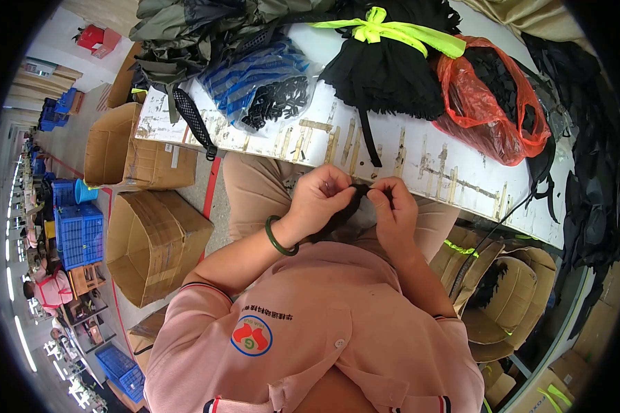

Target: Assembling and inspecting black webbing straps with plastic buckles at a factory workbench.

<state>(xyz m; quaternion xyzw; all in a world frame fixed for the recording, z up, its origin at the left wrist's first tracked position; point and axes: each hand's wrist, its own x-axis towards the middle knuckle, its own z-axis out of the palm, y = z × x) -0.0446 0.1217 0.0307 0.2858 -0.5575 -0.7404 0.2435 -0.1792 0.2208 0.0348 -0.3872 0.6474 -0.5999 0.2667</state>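
My left hand (320,199), with a dark green bangle on its wrist, pinches a piece of black fabric (355,201) just off the table's near edge. Beside it, my right hand (395,210) has thumb and fingers closed on the same black fabric. The piece hangs down over my lap, and its exact shape is partly hidden by my fingers. Beyond my hands lies a bundle of black straps (386,79) tied with a neon yellow band (393,31). One black strap (368,138) trails from it toward the table edge.
On the white table (255,143) lie a clear bag of small black plastic parts (279,100), a red plastic bag (461,103) of black pieces and a dark backpack-like item (193,34). Cardboard boxes (158,241) stand at left; another box (517,296) stands at right. Black fabric (592,172) hangs far right.
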